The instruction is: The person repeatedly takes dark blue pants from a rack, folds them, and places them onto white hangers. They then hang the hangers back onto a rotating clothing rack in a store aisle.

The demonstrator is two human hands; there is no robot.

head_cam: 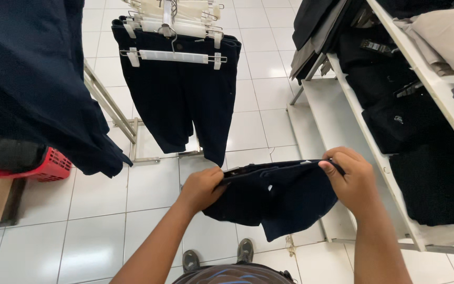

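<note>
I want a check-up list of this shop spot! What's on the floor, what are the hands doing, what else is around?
Surface: white tiled floor, the person's shoes on it.
Job's things: dark shorts, held stretched by the waistband between both hands.
Clutter: red basket on the floor at the left.
Hands: left hand grips one end of the waistband; right hand grips the other.
Cables: nothing seen.
Surroundings: more dark shorts on clip hangers on a metal rack; white shelves with folded dark and beige clothes at the right.
</note>
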